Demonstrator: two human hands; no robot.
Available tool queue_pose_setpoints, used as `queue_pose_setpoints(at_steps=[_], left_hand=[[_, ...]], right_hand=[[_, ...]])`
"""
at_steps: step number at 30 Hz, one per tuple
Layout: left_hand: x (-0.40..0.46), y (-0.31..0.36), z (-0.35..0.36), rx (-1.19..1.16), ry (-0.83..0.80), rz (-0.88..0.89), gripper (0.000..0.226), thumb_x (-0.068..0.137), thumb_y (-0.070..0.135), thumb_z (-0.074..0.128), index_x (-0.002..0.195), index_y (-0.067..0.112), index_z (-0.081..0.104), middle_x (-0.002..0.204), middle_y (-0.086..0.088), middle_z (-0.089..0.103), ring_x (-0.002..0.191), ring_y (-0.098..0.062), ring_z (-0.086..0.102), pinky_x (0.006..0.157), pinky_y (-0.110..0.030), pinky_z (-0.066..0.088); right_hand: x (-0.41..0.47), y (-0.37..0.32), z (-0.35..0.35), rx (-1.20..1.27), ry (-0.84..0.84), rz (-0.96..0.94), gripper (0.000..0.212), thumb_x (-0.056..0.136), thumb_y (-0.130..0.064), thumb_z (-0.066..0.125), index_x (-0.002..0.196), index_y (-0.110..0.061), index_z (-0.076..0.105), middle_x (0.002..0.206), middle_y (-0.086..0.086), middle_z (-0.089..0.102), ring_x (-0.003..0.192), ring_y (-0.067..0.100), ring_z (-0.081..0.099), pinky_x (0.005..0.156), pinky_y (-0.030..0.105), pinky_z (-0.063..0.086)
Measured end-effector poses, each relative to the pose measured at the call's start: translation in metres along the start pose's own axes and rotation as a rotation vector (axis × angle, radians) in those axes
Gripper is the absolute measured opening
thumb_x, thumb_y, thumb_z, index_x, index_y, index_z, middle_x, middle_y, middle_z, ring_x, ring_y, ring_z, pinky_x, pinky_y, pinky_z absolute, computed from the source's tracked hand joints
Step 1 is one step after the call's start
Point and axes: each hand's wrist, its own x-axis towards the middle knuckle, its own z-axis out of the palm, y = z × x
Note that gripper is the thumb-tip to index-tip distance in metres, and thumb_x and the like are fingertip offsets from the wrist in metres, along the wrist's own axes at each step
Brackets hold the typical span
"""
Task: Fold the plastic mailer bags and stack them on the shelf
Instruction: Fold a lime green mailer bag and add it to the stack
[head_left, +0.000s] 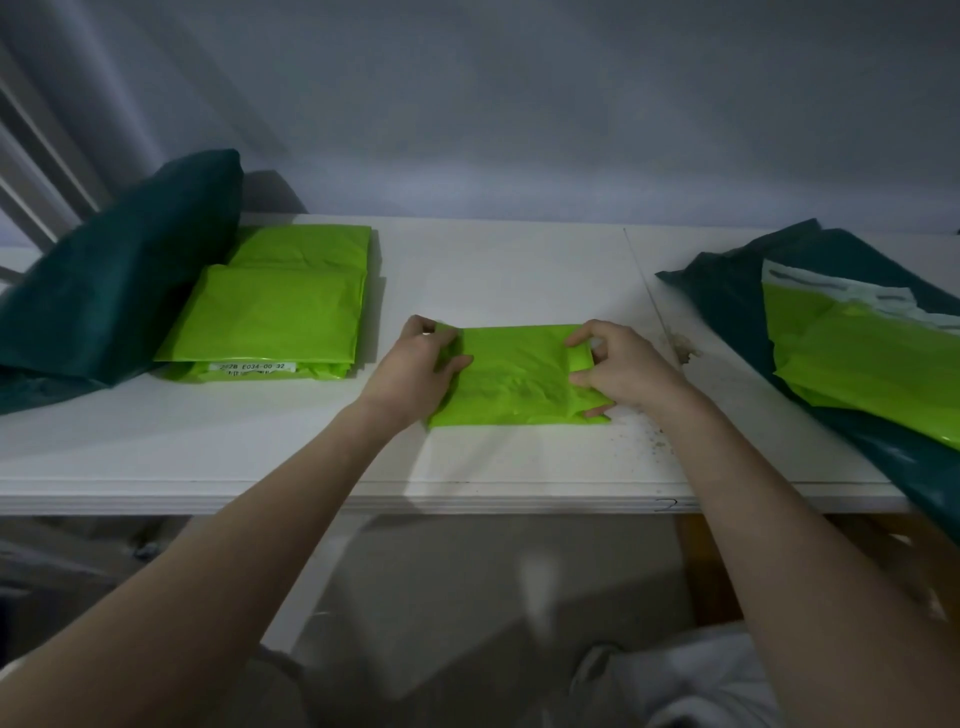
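Both hands are laid on a folded lime-green plastic mailer bag (514, 376) that lies flat on a white painted shelf board (291, 441), near its front edge. Its left end is gripped by the left hand (415, 366), with the fingers curled over the far corner and the thumb pressed across the top face. Its right end is held by the right hand (618, 371), whose fingers are bent and pinch a narrow folded flap, while the fingertips nearest the front edge are pressed on the bag's near right corner. The bag is thus spanned between the two hands, with its middle left uncovered. To the left of this bag, well apart, a stack of folded lime-green mailer bags (280, 306) is seen, a white printed label showing on its near side. A dark green plastic bag (119, 275) is leaned against that stack. To the right of the held bag, unfolded lime-green mailers (857, 353) are spread over another dark green plastic sheet (727, 296).
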Motion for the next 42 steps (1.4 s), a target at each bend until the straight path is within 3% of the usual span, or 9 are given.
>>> queue_pose_setpoints(at_steps=[4,9,11,19,22,24,29,33,42], left_hand=[[-0.001,0.0,0.002,0.124,-0.015,0.029,0.043,0.097,0.033,0.045,0.131,0.007,0.049,0.136,-0.015,0.035,0.117,-0.033,0.047,0.097,-0.04,0.041],[-0.006,0.0,0.003,0.375,0.027,0.069,0.047,0.098,0.043,0.03,0.135,0.016,0.042,0.133,-0.014,0.032,0.118,-0.032,0.04,0.085,-0.047,0.047],[-0.007,0.0,0.004,0.463,0.045,0.079,0.049,0.098,0.044,0.025,0.137,0.018,0.039,0.135,-0.013,0.029,0.115,-0.032,0.04,0.081,-0.045,0.049],[-0.006,-0.004,0.003,0.554,0.042,0.103,0.069,0.087,0.053,0.009,0.143,0.021,0.033,0.15,-0.01,0.022,0.123,-0.034,0.036,0.085,-0.046,0.046],[-0.006,-0.001,0.0,0.437,0.145,0.17,0.068,0.092,0.049,0.008,0.14,0.013,0.04,0.146,-0.011,0.033,0.12,-0.035,0.042,0.086,-0.047,0.047],[-0.005,0.004,0.001,0.361,0.186,0.208,0.059,0.096,0.041,0.013,0.141,0.011,0.038,0.147,-0.008,0.034,0.129,-0.03,0.038,0.098,-0.044,0.04],[-0.004,0.003,0.021,0.342,-0.04,0.18,0.058,0.1,0.04,0.012,0.151,0.012,0.004,0.159,-0.004,0.001,0.147,-0.02,0.002,0.118,-0.038,0.007],[-0.004,-0.004,0.029,0.439,-0.127,0.171,0.058,0.1,0.039,0.008,0.151,0.011,-0.003,0.159,-0.008,-0.008,0.147,-0.024,-0.005,0.117,-0.042,0.008],[-0.006,0.003,0.026,0.464,-0.103,0.146,0.058,0.1,0.037,0.013,0.15,0.012,-0.003,0.159,-0.008,-0.007,0.147,-0.024,-0.005,0.117,-0.044,0.006]], right_hand=[[0.0,-0.002,0.002,-0.1,0.032,-0.009,0.036,0.083,0.001,0.063,0.114,-0.017,0.058,0.111,0.016,0.05,0.073,0.023,0.059,0.044,0.028,0.056],[0.001,0.0,0.003,-0.436,0.078,-0.076,0.048,0.081,-0.009,0.06,0.128,-0.018,0.053,0.126,0.014,0.046,0.113,0.029,0.052,0.095,0.031,0.044],[-0.001,-0.001,0.002,-0.465,0.064,-0.052,0.051,0.082,-0.013,0.059,0.132,-0.019,0.05,0.128,0.014,0.039,0.121,0.031,0.045,0.103,0.038,0.039],[-0.011,-0.012,0.002,-0.614,0.042,-0.039,0.057,0.081,-0.015,0.055,0.137,-0.019,0.042,0.13,0.013,0.033,0.126,0.032,0.029,0.099,0.04,0.038],[-0.013,-0.018,0.004,-0.578,0.278,-0.178,0.05,0.083,-0.009,0.05,0.133,-0.013,0.044,0.13,0.014,0.038,0.123,0.032,0.033,0.095,0.038,0.037],[-0.013,-0.022,0.008,-0.555,0.401,-0.316,0.044,0.089,-0.012,0.046,0.133,-0.009,0.045,0.132,0.014,0.042,0.123,0.031,0.036,0.097,0.039,0.037],[-0.009,-0.018,0.053,-0.762,0.146,-0.404,0.052,0.099,-0.035,0.032,0.146,-0.011,0.028,0.156,0.007,0.022,0.144,0.023,0.019,0.115,0.044,0.018],[-0.008,-0.01,0.065,-0.808,0.058,-0.322,0.054,0.101,-0.039,0.019,0.15,-0.017,0.014,0.16,-0.003,0.006,0.147,0.016,0.001,0.115,0.052,0.004],[-0.009,-0.012,0.066,-0.852,0.06,-0.3,0.054,0.101,-0.041,0.016,0.151,-0.022,0.009,0.16,-0.004,0.0,0.147,0.02,-0.005,0.115,0.052,-0.003]])
